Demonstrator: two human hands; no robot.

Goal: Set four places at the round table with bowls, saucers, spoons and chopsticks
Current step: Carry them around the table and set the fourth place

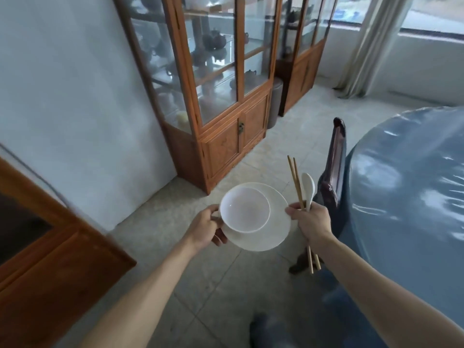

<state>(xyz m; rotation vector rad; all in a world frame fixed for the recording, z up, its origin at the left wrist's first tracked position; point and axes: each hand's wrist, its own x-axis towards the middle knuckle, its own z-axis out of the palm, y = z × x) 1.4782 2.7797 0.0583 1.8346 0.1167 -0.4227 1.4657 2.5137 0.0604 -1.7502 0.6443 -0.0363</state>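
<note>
Carrying one full place setting, the person stands on the floor with the round desk off to the right, its blue cover shiny and bare in the part that shows. Their left hand holds the saucer by its near-left rim, thumb on top, and the white bowl sits on the saucer's left half, against that thumb. Their right hand is closed round the chopsticks and the white spoon, all three running near to far, tips and spoon bowl pointing away. A dark chair stands between the hands and the desk edge. Since the desk lies to the right, the right hand is the nearer one, so the load probably has to swing rightward past the chair back before anything can be set down; no place appears laid yet
</note>
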